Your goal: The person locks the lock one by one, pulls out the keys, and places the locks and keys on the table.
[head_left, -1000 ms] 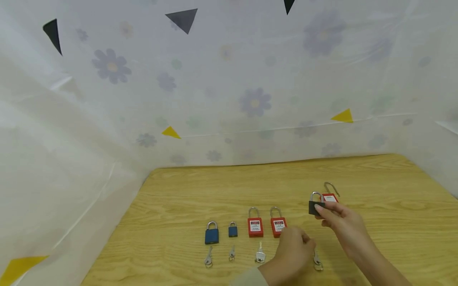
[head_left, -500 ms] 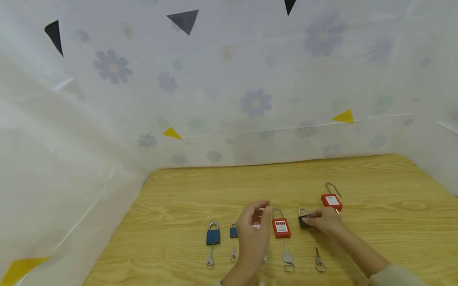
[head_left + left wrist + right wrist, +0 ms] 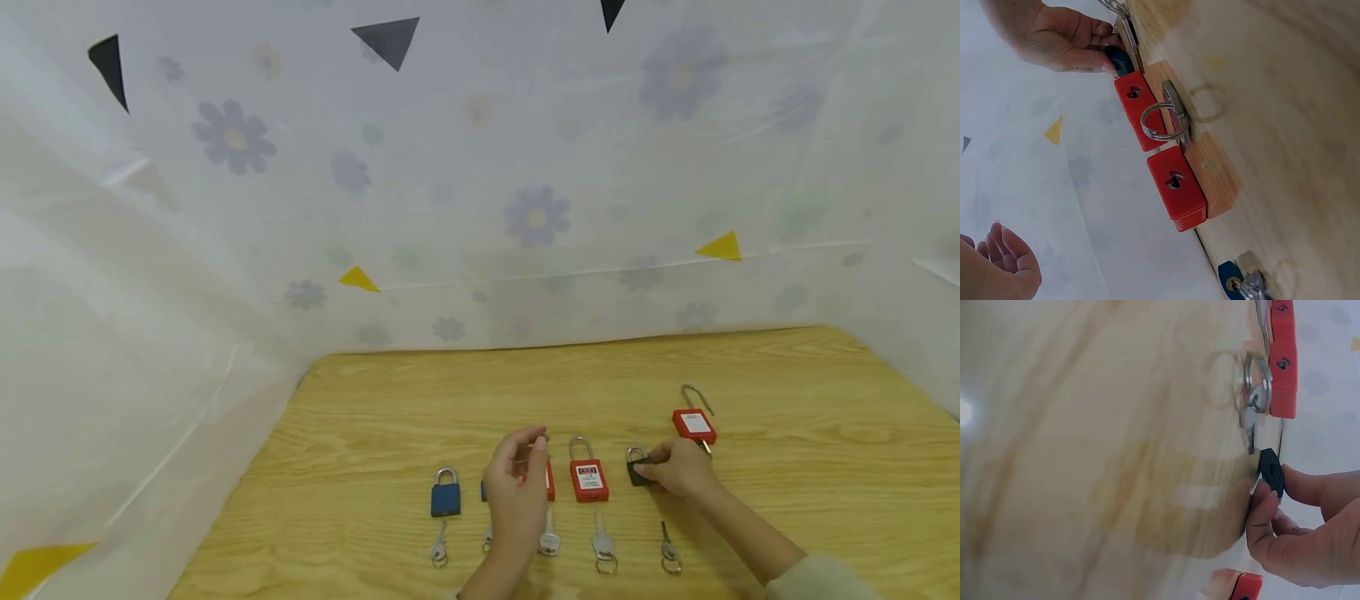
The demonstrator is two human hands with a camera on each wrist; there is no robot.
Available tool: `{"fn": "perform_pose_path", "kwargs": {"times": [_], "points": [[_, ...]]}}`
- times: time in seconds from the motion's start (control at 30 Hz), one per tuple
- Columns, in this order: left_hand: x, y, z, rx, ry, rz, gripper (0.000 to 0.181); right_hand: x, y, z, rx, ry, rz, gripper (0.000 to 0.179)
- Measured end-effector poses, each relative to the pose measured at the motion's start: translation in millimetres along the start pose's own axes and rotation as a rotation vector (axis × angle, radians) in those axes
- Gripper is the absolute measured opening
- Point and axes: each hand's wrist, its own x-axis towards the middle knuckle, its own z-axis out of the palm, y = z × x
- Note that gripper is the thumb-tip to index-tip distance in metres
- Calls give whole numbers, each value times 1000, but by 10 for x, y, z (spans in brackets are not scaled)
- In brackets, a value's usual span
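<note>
My right hand (image 3: 682, 468) pinches a small black padlock (image 3: 639, 472) between thumb and fingers, at table level to the right of a red padlock (image 3: 589, 481). Seen from the right wrist, the black padlock (image 3: 1271, 472) shows its keyhole end. My left hand (image 3: 517, 492) hovers with loosely bent fingers and holds nothing. It partly hides another red padlock (image 3: 551, 481) and a small blue padlock (image 3: 483, 491). At the row's left end lies a larger blue padlock (image 3: 446, 500). Just in front of the black padlock lies a key on a ring (image 3: 669, 552).
Behind my right hand lies a red padlock with its shackle open (image 3: 694, 424); a shiny metal piece (image 3: 705, 447) beside it is partly hidden. More keys lie along the front, including one with a ring (image 3: 603, 542) and one at far left (image 3: 439, 546). A flowered sheet (image 3: 480, 208) surrounds the wooden table (image 3: 390, 400).
My right hand has brought the black padlock down and left to the table, away from the open red padlock. My left hand has moved left, uncovering the right red padlock and its key.
</note>
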Motion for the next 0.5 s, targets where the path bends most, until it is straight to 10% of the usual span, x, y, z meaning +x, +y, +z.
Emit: {"fn": "perform_pose_path", "kwargs": {"times": [0.5], "points": [[-18, -57, 23, -23, 2, 20, 16, -49, 18, 30, -72, 51, -43, 26]]}}
